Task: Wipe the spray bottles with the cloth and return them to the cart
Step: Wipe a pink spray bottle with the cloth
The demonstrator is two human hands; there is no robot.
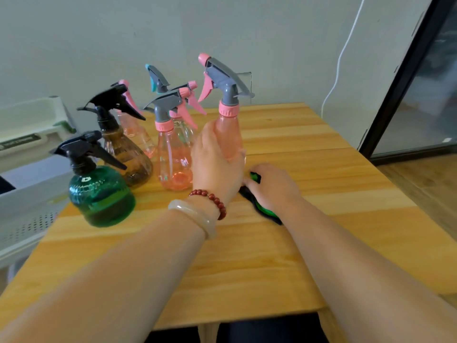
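— Where do we have the pink spray bottle (228, 134)?
— Upright near the middle of the surface (309, 134), just right of the other bottles (173, 154). Our left hand (215, 167) hides its base.
— How do we hold it?
— The left hand's fingers are clamped round its body from the near-left, wrist bent up.
— And the cloth (265, 212)?
— On the surface beside the bottle, under our right hand (272, 186), whose fingers curl onto it.
— Which step?
— We judge that wiping this bottle is about to start. Next we must raise the cloth to the body while the left hand steadies it.
— The cart (24, 194)?
— Far left, beyond the green bottle (101, 196).
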